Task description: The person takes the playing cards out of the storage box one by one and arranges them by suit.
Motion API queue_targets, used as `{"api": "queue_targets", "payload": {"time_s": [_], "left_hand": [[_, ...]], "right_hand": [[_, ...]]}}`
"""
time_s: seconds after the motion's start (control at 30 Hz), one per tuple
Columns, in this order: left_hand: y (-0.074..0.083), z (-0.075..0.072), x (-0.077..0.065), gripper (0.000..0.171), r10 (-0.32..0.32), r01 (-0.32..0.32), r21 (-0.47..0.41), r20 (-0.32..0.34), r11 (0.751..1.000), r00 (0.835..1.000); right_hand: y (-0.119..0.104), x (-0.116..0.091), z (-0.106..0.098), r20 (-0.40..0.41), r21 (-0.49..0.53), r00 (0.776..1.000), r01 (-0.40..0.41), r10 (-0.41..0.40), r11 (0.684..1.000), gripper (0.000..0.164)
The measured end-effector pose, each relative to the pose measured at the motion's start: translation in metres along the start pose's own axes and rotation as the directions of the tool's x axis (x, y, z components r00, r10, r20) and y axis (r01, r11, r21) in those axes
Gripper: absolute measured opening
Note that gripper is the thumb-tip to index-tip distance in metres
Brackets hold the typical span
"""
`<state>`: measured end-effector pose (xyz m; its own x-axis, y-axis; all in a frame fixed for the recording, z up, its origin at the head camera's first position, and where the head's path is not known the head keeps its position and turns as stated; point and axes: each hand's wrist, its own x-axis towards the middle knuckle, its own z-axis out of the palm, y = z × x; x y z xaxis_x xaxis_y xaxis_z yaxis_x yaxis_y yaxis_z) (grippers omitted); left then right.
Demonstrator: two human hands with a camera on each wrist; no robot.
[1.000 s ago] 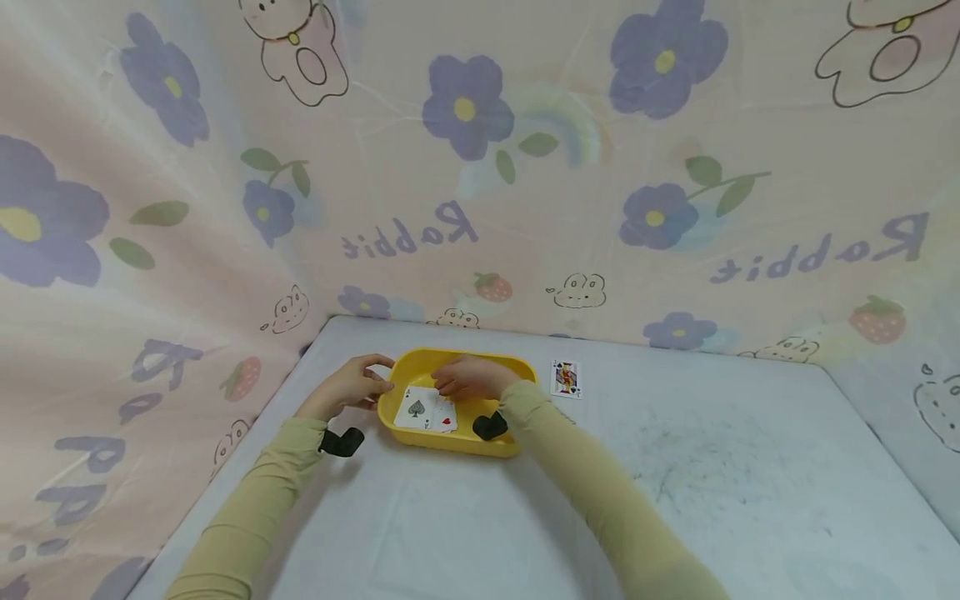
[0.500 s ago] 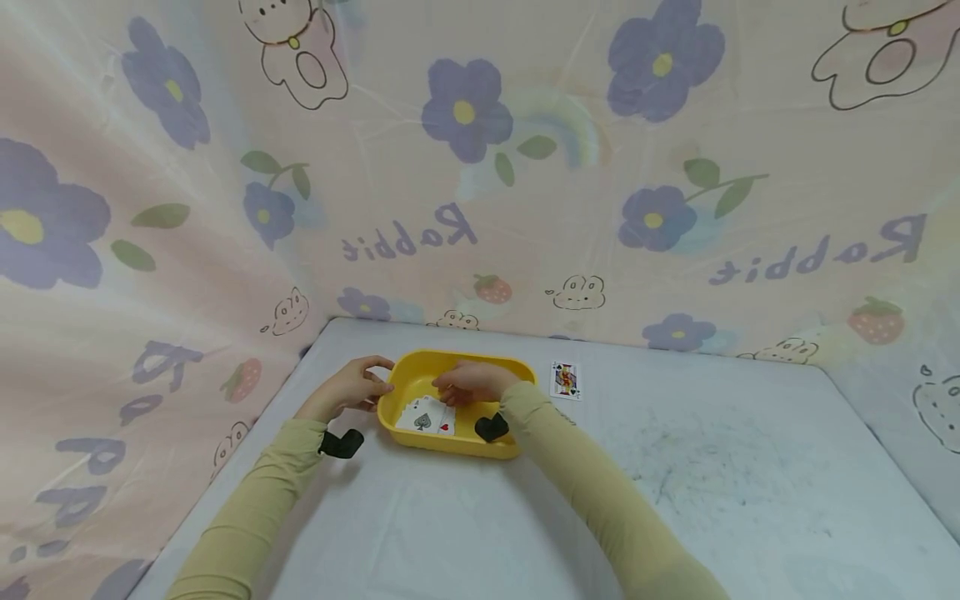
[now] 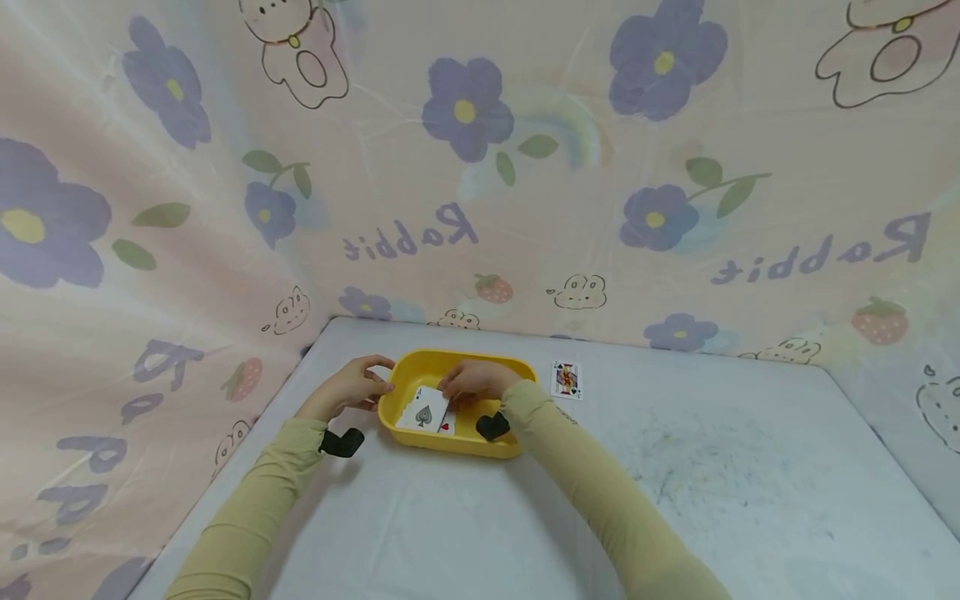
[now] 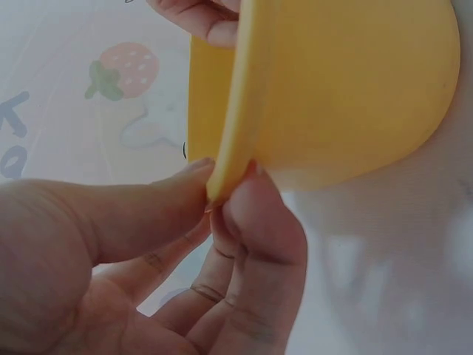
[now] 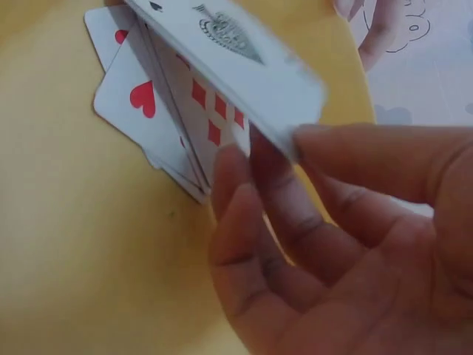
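My left hand (image 3: 348,388) pinches the left rim of a yellow plastic tub (image 3: 457,443); the left wrist view has thumb and fingers on either side of the rim (image 4: 247,96). Inside the tub, my right hand (image 3: 480,379) holds an ace of spades playing card (image 5: 240,55) by its edge, between thumb and fingers. The ace is tilted up off the other cards. Beneath it, a card with red diamonds (image 5: 211,111) and cards with red hearts (image 5: 151,89) lie fanned on the tub's floor. The ace hides part of them.
A jack-like face card (image 3: 566,380) lies on the white-covered table (image 3: 712,450), right of the tub. Printed fabric (image 3: 540,192) hangs behind and to the left. A black strap piece (image 3: 492,427) on my right wrist overhangs the tub.
Half a second ago the ace lay lower in the tub, with my right hand apart from it. Now that hand pinches the card and tilts it up. My left hand has stayed put.
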<state>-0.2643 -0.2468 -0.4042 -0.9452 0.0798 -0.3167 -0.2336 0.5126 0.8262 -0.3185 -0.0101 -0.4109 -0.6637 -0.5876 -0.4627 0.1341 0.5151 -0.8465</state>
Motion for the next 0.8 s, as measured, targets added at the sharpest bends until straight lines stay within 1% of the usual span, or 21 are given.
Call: {"api": "queue_targets", "payload": {"time_s": [0.1, 0.17, 0.27, 0.43, 0.57, 0.67, 0.8], "left_hand": [[0.001, 0.0, 0.0, 0.045, 0.001, -0.001, 0.0, 0.004, 1.0, 1.0], [0.001, 0.0, 0.0, 0.044, -0.002, 0.002, 0.0, 0.005, 1.0, 1.0], [0.002, 0.0, -0.001, 0.044, -0.004, 0.004, -0.001, 0.01, 1.0, 1.0], [0.003, 0.0, 0.0, 0.044, -0.003, 0.003, -0.003, 0.006, 1.0, 1.0], [0.003, 0.0, 0.0, 0.044, -0.006, 0.006, 0.008, 0.009, 1.0, 1.0], [0.003, 0.001, 0.0, 0.044, -0.015, 0.015, 0.02, 0.01, 1.0, 1.0], [0.004, 0.0, -0.001, 0.044, -0.021, 0.021, 0.031, 0.008, 0.999, 1.0]], "right_hand": [[-0.001, -0.003, -0.002, -0.026, -0.009, 1.0, -0.009, 0.009, 1.0, 0.018], [0.0, -0.005, -0.005, -0.057, -0.026, 0.998, -0.008, 0.007, 1.0, 0.016], [0.001, -0.009, -0.012, -0.103, -0.025, 0.995, -0.013, 0.011, 1.0, 0.016], [0.006, -0.018, -0.024, -0.179, -0.049, 0.984, 0.013, -0.021, 0.999, 0.015], [0.012, -0.03, -0.033, -0.26, -0.115, 0.962, 0.053, -0.081, 0.992, 0.012], [0.015, -0.041, -0.04, -0.321, -0.151, 0.937, 0.089, -0.134, 0.985, 0.012], [0.016, -0.055, -0.052, -0.392, -0.154, 0.901, 0.135, -0.186, 0.979, 0.021]]}}
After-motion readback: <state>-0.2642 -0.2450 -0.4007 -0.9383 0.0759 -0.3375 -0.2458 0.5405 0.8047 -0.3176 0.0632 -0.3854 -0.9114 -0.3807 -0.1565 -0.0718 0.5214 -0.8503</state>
